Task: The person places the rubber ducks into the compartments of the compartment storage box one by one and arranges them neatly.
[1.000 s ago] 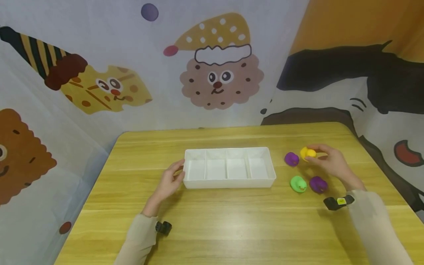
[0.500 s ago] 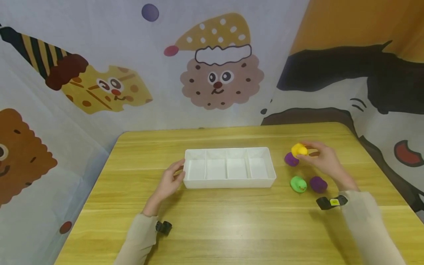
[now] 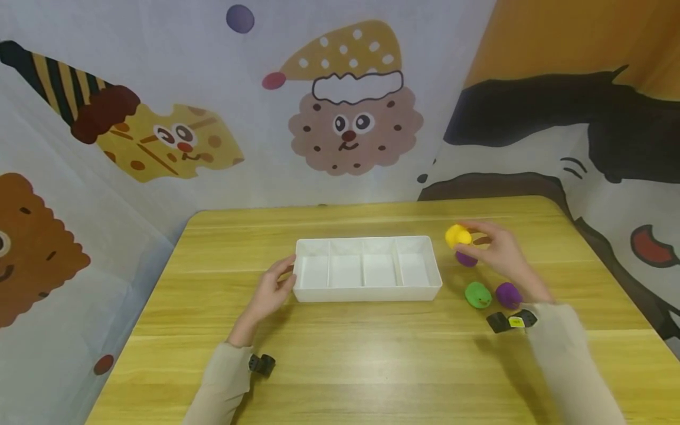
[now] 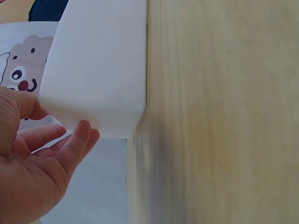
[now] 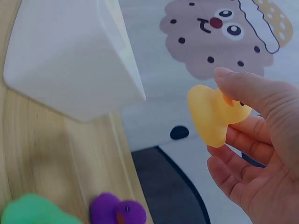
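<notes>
In the head view my right hand (image 3: 496, 248) pinches a yellow rubber duck (image 3: 458, 236) between thumb and fingers, just right of the white divided box (image 3: 366, 294). The right wrist view shows the duck (image 5: 208, 114) raised, its orange beak near the thumb. One purple duck (image 3: 467, 258) is partly hidden below the held one. Closer to me sit a green duck (image 3: 478, 295) and another purple duck (image 3: 509, 296). At the box's left end rests my left hand (image 3: 272, 289); in the left wrist view its relaxed fingers touch the end wall and the thumb meets the rim.
Everything stands on a light wooden table (image 3: 350, 366). Several compartments divide the box in a row, with nothing visible inside them. A cartoon-printed cloth (image 3: 356, 195) hangs just behind the table's far edge.
My right hand has carried the yellow duck leftward and slightly up, from the far right past the purple duck toward the box. My left hand and the box have stayed put.
</notes>
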Tool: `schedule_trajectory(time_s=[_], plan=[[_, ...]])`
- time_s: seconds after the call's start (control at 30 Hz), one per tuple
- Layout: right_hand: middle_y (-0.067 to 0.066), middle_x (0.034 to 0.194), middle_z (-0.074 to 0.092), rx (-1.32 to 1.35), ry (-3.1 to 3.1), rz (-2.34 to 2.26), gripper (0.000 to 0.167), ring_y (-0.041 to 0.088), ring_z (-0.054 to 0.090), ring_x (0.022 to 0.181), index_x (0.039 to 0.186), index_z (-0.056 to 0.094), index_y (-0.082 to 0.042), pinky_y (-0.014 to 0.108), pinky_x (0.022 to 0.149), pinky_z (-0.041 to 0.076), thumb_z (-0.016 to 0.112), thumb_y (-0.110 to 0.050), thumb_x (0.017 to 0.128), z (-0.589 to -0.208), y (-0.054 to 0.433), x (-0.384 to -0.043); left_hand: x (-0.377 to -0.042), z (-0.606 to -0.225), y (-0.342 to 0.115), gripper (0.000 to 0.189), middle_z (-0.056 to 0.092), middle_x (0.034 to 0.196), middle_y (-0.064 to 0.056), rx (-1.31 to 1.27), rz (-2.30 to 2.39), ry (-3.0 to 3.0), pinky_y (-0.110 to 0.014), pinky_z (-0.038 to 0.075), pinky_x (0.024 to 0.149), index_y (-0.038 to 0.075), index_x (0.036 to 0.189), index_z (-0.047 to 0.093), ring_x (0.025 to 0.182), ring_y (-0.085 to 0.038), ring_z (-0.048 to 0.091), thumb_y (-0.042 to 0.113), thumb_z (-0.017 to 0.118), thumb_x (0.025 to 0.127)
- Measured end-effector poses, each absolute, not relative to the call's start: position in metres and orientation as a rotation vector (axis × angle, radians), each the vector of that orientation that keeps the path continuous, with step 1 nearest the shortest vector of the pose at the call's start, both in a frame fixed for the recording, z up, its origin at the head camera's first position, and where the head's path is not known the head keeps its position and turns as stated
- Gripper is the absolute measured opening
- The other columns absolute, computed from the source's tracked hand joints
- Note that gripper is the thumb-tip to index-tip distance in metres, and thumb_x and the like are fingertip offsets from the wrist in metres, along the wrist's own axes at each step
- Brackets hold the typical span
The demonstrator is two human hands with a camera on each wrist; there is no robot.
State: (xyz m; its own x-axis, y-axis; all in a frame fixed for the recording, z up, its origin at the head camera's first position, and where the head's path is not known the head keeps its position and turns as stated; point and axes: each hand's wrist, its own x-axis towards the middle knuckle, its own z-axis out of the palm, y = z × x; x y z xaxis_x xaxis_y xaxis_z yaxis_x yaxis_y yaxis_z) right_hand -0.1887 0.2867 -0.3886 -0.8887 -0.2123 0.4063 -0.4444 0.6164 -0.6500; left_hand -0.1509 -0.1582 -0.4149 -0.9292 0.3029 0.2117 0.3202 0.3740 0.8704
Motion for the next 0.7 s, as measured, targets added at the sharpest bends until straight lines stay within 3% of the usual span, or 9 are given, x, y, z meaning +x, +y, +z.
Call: schedule_trajectory(time_s=[0.17,0.4,0.6,0.7], plan=[[0.023,0.113,0.062,0.611,-2.504,1.151,0.046,-0.005,0.05,0.095,0.116,0.061,0.007,0.013,0.068,0.054,0.077,0.004,0.072,-0.389,0.275,-0.193,-0.152,-0.419,-0.159,0.044,0.039,0.129,-0.041,-0.586,-1.684,-2.571,-0.049,0.047,0.092,-0.022,0.13,0.035,0.113,-0.054,0.045,-0.014,0.047,0.089],[0.022,0.114,0.061,0.635,-2.52,1.143,0.048,0.009,0.056,0.094,0.117,0.061,0.006,0.032,0.07,0.059,0.077,0.0,0.073,-0.387,0.258,-0.197,-0.161,-0.439,-0.164,0.044,0.04,0.13,-0.038,-0.591,-1.693,-2.542,-0.045,0.048,0.092,-0.02,0.132,0.036,0.114,-0.051,0.047,-0.013,0.048,0.09],[0.019,0.115,0.062,0.658,-2.524,1.139,0.048,0.016,0.055,0.096,0.118,0.061,0.004,0.023,0.074,0.056,0.078,-0.003,0.074,-0.384,0.244,-0.201,-0.167,-0.451,-0.168,0.044,0.042,0.131,-0.035,-0.593,-1.708,-2.524,-0.046,0.048,0.093,-0.017,0.133,0.037,0.115,-0.048,0.048,-0.011,0.049,0.091],[0.019,0.114,0.062,0.672,-2.522,1.154,0.048,0.021,0.056,0.096,0.117,0.061,0.004,0.025,0.075,0.056,0.078,-0.003,0.073,-0.382,0.235,-0.201,-0.167,-0.453,-0.168,0.044,0.042,0.131,-0.035,-0.603,-1.717,-2.512,-0.046,0.048,0.092,-0.017,0.133,0.038,0.114,-0.047,0.048,-0.011,0.049,0.091]])
